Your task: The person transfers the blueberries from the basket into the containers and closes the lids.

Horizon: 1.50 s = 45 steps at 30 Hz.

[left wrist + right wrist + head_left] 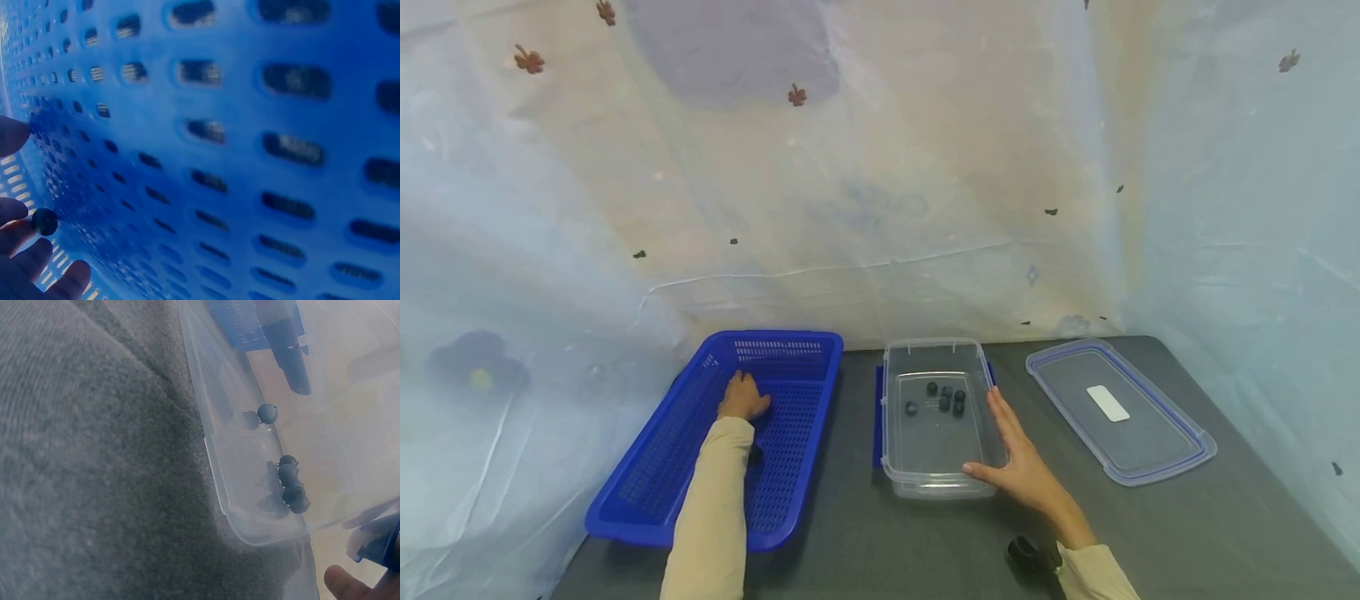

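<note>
My left hand [743, 398] is inside a blue perforated basket [662, 467] at the table's left. In the left wrist view its fingertips [19, 231] touch a small dark ball [44, 221] on the basket's floor [237, 156]; the thumb stays apart above it. My right hand [1003, 446] lies with straight fingers along the right wall of a clear plastic container [898, 467], thumb at its front corner. Several dark balls [946, 398] sit in the container's far half, also seen in the right wrist view as dark balls [290, 481] behind the clear wall [250, 512].
The container's clear, blue-rimmed lid [1150, 450] lies flat to the right on the grey table [865, 542]. A blue flat piece [877, 417] shows under the container's left side. Pale plastic sheeting [880, 208] closes off the back and both sides.
</note>
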Each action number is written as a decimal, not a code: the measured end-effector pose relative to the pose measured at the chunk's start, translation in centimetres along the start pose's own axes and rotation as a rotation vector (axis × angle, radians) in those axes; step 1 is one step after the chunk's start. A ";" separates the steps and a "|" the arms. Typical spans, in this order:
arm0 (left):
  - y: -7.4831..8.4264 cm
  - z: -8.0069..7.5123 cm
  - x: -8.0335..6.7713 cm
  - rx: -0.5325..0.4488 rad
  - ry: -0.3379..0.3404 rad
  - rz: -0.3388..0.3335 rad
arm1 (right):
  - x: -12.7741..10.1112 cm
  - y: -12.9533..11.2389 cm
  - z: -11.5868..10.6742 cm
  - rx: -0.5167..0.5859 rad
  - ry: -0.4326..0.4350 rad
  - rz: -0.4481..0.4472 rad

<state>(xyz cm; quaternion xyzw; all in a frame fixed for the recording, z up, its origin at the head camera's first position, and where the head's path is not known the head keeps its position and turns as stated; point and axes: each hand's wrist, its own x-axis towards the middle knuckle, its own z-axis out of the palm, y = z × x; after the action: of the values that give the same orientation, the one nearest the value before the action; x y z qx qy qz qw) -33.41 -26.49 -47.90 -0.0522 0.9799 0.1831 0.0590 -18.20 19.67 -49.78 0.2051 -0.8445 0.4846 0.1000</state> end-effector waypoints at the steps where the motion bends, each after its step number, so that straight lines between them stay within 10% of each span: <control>1: -0.1 0.0 0.0 0.006 0.000 0.007 | 0.0 0.0 0.0 -0.001 -0.002 0.000; 17: -0.4 -0.2 -0.6 -0.041 0.172 0.024 | 0.0 -0.3 -0.1 0.010 0.003 -0.025; 25: -0.2 -0.3 -1.1 -0.223 0.270 0.040 | -0.1 -0.3 0.0 0.007 -0.002 -0.012; 45: 1.2 -2.8 -1.1 -0.250 0.248 0.185 | -0.1 -0.1 -0.1 -0.006 -0.005 0.004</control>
<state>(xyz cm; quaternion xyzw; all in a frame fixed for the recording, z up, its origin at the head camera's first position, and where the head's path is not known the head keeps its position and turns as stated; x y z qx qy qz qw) -32.69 -26.35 -44.70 0.0091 0.9500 0.3000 -0.0863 -18.10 19.73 -49.70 0.2042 -0.8465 0.4820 0.0976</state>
